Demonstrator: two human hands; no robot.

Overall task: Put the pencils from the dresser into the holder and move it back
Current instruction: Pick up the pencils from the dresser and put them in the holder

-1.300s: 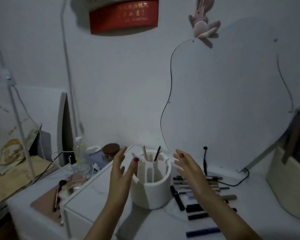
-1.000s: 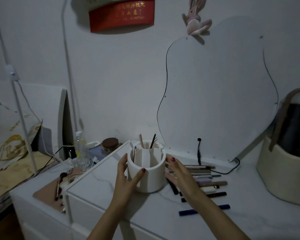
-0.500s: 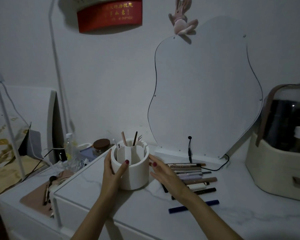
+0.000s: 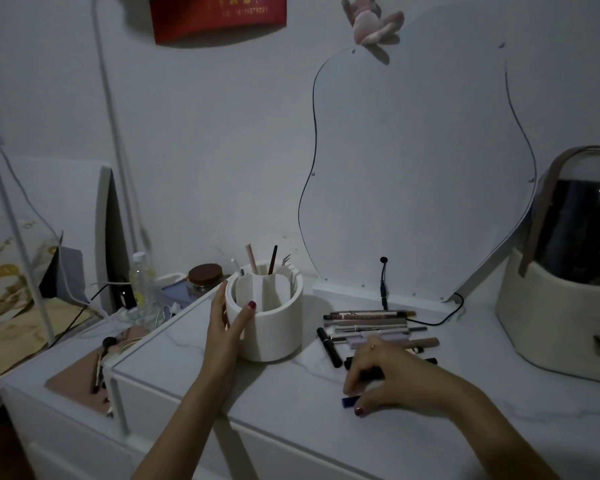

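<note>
One white dresser [image 4: 291,403] top: round holder [image 4: 274,336] stands centre-left, pencils [image 4: 371,322] lie in a row just right. L hand [image 4: 226,327] wraps holder's side, fingers curled round it. R hand [image 4: 395,379] pinches blue pencil [image 4: 349,400] w/ thumb & fingertips, at row's front.

A home bedroom — white dresser [image 4: 291,393] with wavy mirror [image 4: 413,168], makeup pencils [image 4: 368,315], cosmetics case [image 4: 551,323], plush toy [image 4: 371,22].

Wraps outstretched left hand [image 4: 226,325] round the holder [image 4: 274,336], far left; pinches blue pencil [image 4: 349,401] with palm-down right hand [image 4: 387,375], nearer right.
</note>
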